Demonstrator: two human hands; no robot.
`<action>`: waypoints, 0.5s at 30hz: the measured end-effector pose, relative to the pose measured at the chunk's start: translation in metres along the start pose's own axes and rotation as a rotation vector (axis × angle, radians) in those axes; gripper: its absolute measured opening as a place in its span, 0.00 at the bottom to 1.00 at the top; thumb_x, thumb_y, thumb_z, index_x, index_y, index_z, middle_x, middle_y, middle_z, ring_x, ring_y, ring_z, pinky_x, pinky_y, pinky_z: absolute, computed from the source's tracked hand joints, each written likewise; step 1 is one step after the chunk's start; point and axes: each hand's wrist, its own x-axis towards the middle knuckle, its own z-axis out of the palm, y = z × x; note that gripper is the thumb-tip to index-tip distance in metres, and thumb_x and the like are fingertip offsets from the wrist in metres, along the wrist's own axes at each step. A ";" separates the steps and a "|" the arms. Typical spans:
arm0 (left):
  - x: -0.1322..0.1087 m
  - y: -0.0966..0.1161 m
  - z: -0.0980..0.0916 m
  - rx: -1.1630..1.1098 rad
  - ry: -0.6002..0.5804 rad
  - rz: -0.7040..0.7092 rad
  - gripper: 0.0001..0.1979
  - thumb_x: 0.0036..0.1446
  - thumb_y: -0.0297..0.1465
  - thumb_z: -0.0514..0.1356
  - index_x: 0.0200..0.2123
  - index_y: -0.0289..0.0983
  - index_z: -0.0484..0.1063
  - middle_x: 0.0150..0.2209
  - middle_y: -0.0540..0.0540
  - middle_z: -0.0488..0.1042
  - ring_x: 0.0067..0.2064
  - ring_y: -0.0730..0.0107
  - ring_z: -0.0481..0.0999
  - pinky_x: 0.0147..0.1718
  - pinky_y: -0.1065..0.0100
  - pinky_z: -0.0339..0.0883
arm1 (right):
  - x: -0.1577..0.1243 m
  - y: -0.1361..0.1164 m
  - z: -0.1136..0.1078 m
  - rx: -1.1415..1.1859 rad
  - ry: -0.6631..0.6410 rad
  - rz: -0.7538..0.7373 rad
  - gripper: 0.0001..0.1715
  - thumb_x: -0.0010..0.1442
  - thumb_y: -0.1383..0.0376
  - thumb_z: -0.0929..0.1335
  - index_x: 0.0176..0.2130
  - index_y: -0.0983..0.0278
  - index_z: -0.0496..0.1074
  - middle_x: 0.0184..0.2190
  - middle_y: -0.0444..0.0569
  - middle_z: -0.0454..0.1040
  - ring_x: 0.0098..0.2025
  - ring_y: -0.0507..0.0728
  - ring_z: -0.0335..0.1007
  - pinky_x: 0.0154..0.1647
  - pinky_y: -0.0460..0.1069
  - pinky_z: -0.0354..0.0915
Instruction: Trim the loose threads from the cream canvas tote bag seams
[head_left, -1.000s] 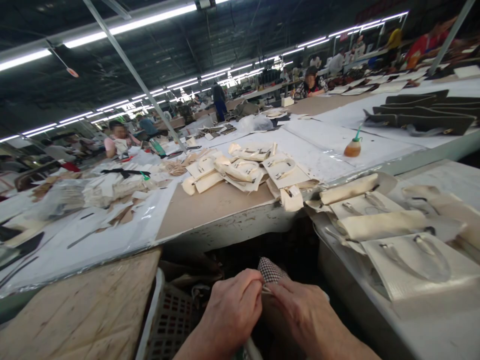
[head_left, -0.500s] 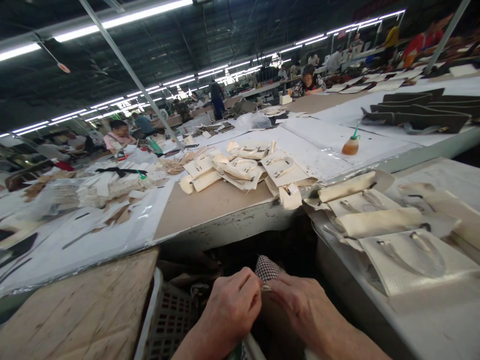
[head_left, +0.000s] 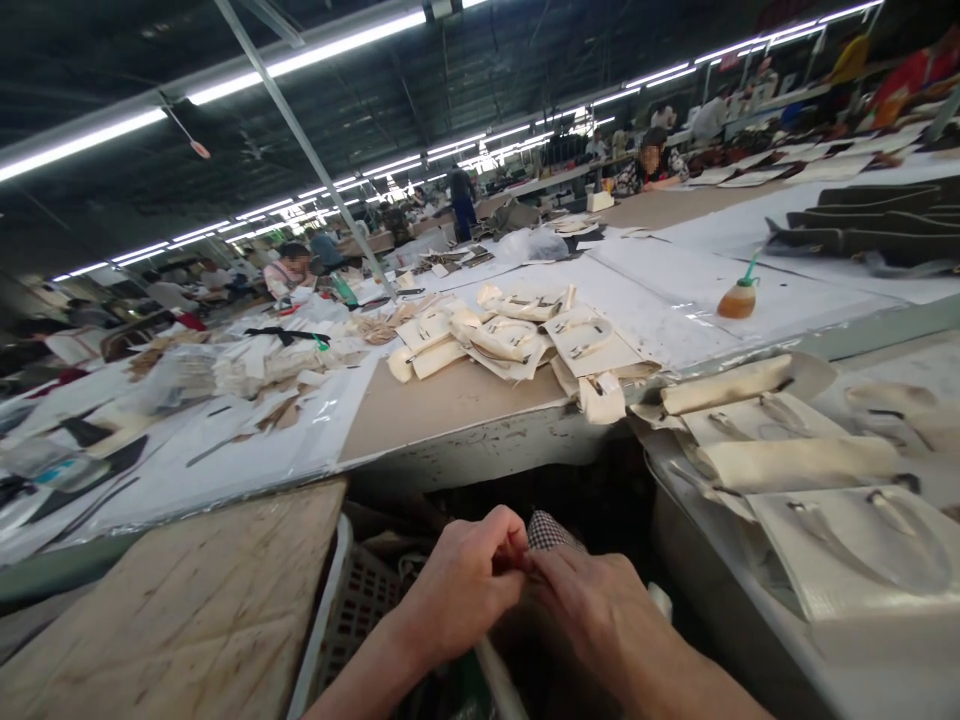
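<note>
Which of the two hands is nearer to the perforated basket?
The left hand: it is beside the basket, whereas the right hand is farther away, towards the cream bags on the right.

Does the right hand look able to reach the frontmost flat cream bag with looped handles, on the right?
Probably yes: nothing visible stands between the right hand and the flat cream bag, though the hand, at the dark-and-white checked cloth, would likely have to leave it first.
</note>
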 end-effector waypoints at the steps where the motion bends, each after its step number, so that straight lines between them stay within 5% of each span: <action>1: -0.003 -0.002 0.001 -0.025 0.016 -0.007 0.11 0.47 0.17 0.57 0.30 0.39 0.67 0.27 0.55 0.75 0.29 0.73 0.74 0.28 0.75 0.64 | 0.002 0.000 0.000 0.020 0.001 0.002 0.07 0.62 0.74 0.65 0.39 0.65 0.72 0.31 0.47 0.78 0.30 0.56 0.77 0.27 0.47 0.64; 7: -0.026 -0.018 0.011 -0.042 0.196 0.018 0.20 0.50 0.18 0.57 0.46 0.40 0.67 0.43 0.49 0.75 0.41 0.70 0.77 0.42 0.70 0.70 | 0.002 -0.002 0.001 0.088 0.021 0.016 0.09 0.63 0.73 0.65 0.37 0.63 0.73 0.30 0.45 0.77 0.29 0.55 0.76 0.27 0.47 0.62; 11: -0.035 -0.021 0.013 0.156 0.220 -0.025 0.07 0.56 0.23 0.58 0.36 0.40 0.71 0.35 0.52 0.75 0.36 0.69 0.76 0.36 0.70 0.68 | 0.001 -0.005 0.006 0.116 0.012 0.023 0.10 0.64 0.72 0.64 0.39 0.62 0.74 0.30 0.45 0.76 0.29 0.56 0.76 0.28 0.48 0.62; 15: -0.037 -0.023 0.016 0.269 0.230 0.079 0.07 0.61 0.26 0.56 0.35 0.39 0.73 0.32 0.50 0.76 0.35 0.68 0.77 0.34 0.71 0.67 | 0.002 -0.005 0.013 0.134 0.020 0.033 0.12 0.68 0.70 0.62 0.41 0.61 0.74 0.30 0.46 0.75 0.30 0.56 0.75 0.29 0.48 0.62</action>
